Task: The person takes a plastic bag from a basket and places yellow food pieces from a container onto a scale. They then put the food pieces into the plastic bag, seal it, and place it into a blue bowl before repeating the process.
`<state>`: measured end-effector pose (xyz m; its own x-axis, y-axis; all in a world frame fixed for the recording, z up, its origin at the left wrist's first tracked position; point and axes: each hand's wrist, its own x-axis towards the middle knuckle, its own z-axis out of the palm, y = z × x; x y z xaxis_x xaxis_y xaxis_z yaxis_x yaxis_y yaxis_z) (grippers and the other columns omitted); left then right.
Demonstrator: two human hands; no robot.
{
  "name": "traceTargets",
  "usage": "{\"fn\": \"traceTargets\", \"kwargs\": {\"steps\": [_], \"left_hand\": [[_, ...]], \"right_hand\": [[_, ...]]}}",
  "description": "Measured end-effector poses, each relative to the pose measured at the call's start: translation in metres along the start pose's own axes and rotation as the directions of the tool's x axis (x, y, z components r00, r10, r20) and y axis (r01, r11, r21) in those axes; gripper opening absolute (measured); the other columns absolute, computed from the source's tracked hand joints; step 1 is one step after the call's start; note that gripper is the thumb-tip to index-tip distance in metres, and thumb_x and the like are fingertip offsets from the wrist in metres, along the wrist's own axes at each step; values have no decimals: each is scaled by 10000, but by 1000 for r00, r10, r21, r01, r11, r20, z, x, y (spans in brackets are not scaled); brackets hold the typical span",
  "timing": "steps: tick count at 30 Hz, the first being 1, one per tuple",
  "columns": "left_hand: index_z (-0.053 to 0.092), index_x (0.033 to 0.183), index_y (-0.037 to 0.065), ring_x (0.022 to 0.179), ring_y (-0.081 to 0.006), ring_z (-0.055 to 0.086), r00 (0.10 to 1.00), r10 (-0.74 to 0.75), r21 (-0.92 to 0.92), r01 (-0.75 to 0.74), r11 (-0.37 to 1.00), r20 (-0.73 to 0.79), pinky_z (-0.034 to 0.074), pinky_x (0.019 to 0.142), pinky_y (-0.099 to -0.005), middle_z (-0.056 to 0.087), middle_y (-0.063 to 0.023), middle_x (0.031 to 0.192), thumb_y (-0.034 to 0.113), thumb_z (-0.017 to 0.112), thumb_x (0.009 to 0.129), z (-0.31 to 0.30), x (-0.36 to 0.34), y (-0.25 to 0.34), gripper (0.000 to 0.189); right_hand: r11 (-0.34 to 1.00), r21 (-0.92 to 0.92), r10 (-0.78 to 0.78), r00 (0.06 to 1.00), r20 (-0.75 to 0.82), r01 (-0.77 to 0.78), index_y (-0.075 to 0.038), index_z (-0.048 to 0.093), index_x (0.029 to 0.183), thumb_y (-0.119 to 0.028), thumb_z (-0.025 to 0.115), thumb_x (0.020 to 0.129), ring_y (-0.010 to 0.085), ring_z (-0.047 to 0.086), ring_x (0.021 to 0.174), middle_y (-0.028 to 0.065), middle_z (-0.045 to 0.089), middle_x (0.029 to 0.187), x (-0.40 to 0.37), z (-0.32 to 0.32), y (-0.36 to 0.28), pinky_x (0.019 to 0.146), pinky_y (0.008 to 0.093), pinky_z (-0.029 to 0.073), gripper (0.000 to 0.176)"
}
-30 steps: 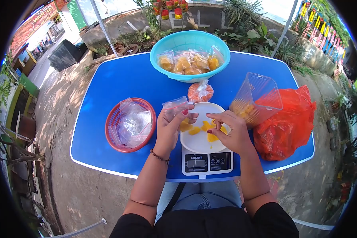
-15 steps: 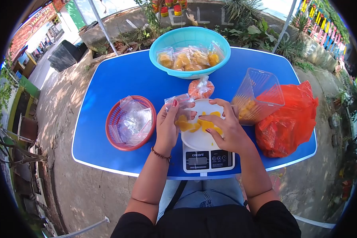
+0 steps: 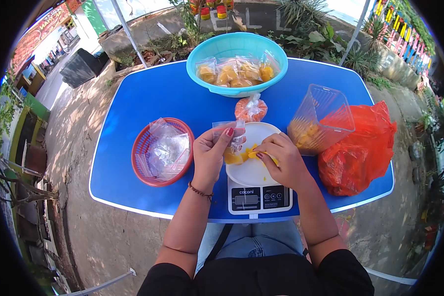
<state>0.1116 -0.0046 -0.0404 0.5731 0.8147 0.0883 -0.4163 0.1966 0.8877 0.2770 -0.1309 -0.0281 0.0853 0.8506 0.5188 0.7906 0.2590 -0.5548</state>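
Observation:
My left hand (image 3: pixel 211 154) holds a clear plastic bag (image 3: pixel 234 140) by its upper part, with some yellow pieces low in it. The bag hangs over the left side of a round white plate (image 3: pixel 246 176), which sits on a kitchen scale (image 3: pixel 259 199). Above the plate my right hand (image 3: pixel 283 159) is closed, its fingertips pinching yellow pieces (image 3: pixel 255 154). A few yellow crumbs lie on the plate near those fingers. How many pieces the right hand grips is hidden by its fingers.
A red basket (image 3: pixel 188 171) of empty clear bags stands left. At the back is a turquoise basin (image 3: pixel 202 87) with filled bags, and before it a knotted bag of orange stuff (image 3: pixel 250 110). A tilted clear container (image 3: pixel 330 113) and a red plastic bag (image 3: pixel 357 153) are right.
My right hand has closed its spread fingers on the yellow pieces. My left hand and its bag have shifted slightly, and fewer loose yellow pieces show on the plate.

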Motion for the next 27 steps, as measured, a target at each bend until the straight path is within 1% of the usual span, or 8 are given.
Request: {"fn": "traceTargets", "kwargs": {"steps": [3,6,9,12,15,21,24,27], "left_hand": [[663,1162,-75,945,-204,730,1000,15,24,-15,1000,9,596,846,-299,739,-172,1052,65,671,961,0,-3,-3,245],[685,1124,-76,907,-175,732,995,24,65,-30,997,93,603,805,-277,749,-153,1007,33,711,924,2,-7,1,229],[701,1100,-73,872,-149,732,988,-12,227,-24,974,153,602,761,-251,753,-145,989,38,757,887,5,-10,2,247],[686,1128,-75,878,-160,735,972,-35,284,-33,958,232,596,792,-259,753,-145,990,-1,753,869,10,-13,6,277],[691,1129,-71,837,-137,728,961,-43,258,-30,966,273,587,762,-242,754,-129,965,19,777,857,11,-14,6,299],[680,1159,-45,884,-115,703,946,-80,169,27,985,314,571,759,-244,745,-104,980,79,745,907,2,-9,0,288],[655,1197,-34,949,-136,698,930,-98,179,36,983,355,570,800,-262,725,-109,1079,130,676,970,2,-9,1,280],[613,1252,-34,1012,-167,692,915,-141,69,124,990,379,567,862,-299,698,-119,1150,190,590,1027,9,-10,7,318]], "right_hand": [[993,115,14,977,-215,11,-19,710,931,44,718,818,222,628,801,89,651,868,3,2,-3,710,327,509,129],[971,203,201,900,-387,-130,-15,708,929,44,746,821,188,624,750,88,675,865,-2,4,-8,641,298,497,129],[970,240,163,822,-545,-33,-12,708,927,28,763,831,164,609,706,80,689,856,-3,6,-9,589,271,475,118],[981,173,17,841,-541,91,-18,714,920,32,776,803,175,618,731,70,703,875,-2,4,-7,621,284,480,142],[980,93,-123,898,-423,178,-31,728,922,26,760,787,186,619,768,63,717,881,2,-1,-9,695,308,475,151],[973,194,-73,968,-239,121,-71,758,974,-2,708,783,205,543,898,61,666,1000,1,-6,-12,752,314,417,209],[980,172,-63,976,-207,100,-86,760,1013,-12,727,784,205,517,918,69,626,1066,2,-7,-14,733,308,407,244],[981,189,1,971,-237,45,-89,760,1023,-26,739,792,209,531,913,83,620,1075,-1,3,-5,740,311,418,241]]}}
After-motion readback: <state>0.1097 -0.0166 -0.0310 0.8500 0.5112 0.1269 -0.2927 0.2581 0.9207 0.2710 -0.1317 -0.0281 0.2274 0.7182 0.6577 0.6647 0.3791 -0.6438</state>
